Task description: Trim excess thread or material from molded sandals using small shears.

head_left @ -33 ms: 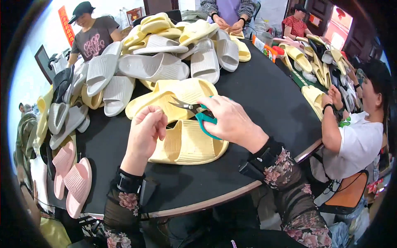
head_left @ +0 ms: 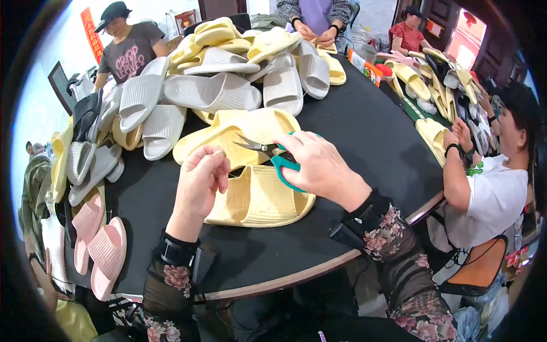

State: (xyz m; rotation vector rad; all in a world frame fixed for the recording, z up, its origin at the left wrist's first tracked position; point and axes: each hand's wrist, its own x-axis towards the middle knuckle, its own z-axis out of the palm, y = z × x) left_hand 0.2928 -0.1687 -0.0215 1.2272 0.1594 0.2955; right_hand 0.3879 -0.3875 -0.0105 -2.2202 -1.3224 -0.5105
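Note:
My right hand point(head_left: 326, 170) grips a pair of scissors point(head_left: 286, 168) by their teal handles. The dark blades are parted and point left, toward my other hand. Thumb and fingertips of my left hand point(head_left: 200, 179) are pinched together just left of the blade tips; whatever they hold, if anything, is too small to make out. Below both hands, a yellow slipper point(head_left: 273, 196) lies on the black tabletop, its left part covered by my left hand. Just behind it rests a second yellow slipper point(head_left: 199, 138), partly hidden by the scissors and my right hand.
Grey slippers point(head_left: 211, 92) and yellow slippers point(head_left: 213, 31) are heaped at the back and left of the black table point(head_left: 364, 131). A pink slipper pair point(head_left: 108, 256) lies at the left edge. At the right, a co-worker point(head_left: 484, 182) sits beside another slipper pile.

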